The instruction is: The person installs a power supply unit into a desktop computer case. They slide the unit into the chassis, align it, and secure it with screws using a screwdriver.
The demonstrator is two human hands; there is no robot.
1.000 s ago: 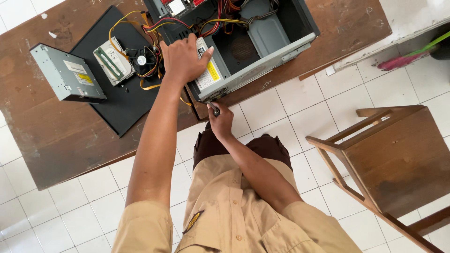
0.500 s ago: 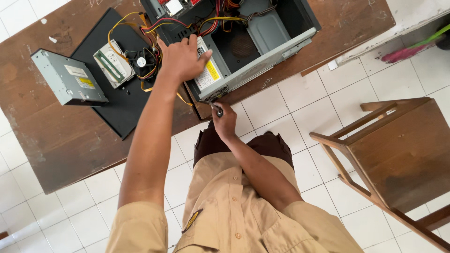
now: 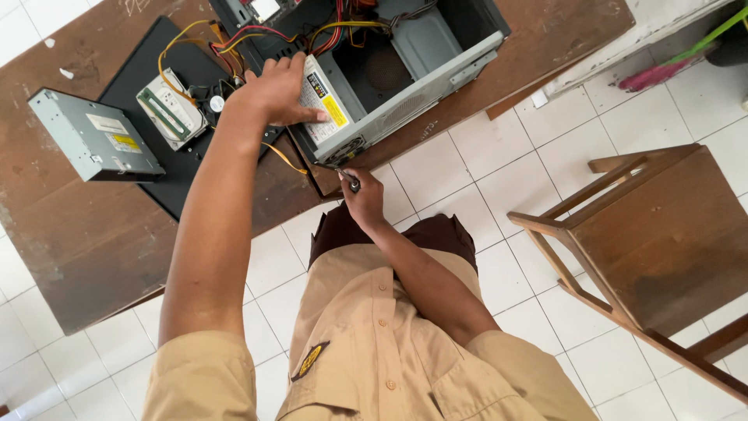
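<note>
Brown wooden tabletop (image 3: 93,242) carries an open desktop computer case (image 3: 436,86) lying on its side, with its side panel off and red, yellow and black cables (image 3: 343,23) loose inside. At the case's near corner sits the grey power supply unit (image 3: 331,117). Left of the case, a black mat (image 3: 187,179) holds an already removed grey optical drive (image 3: 93,140), a smaller pale drive (image 3: 167,117) and a small fan (image 3: 214,103). The person's left hand (image 3: 273,93) lies spread flat on the power supply, steadying it. The right hand (image 3: 362,199) is closed around a screwdriver (image 3: 351,183) whose tip meets the case's rear edge by the supply. Judging by this, disassembly is partway: drives are out, the supply remains mounted. A wooden chair (image 3: 662,234) stands at right.
</note>
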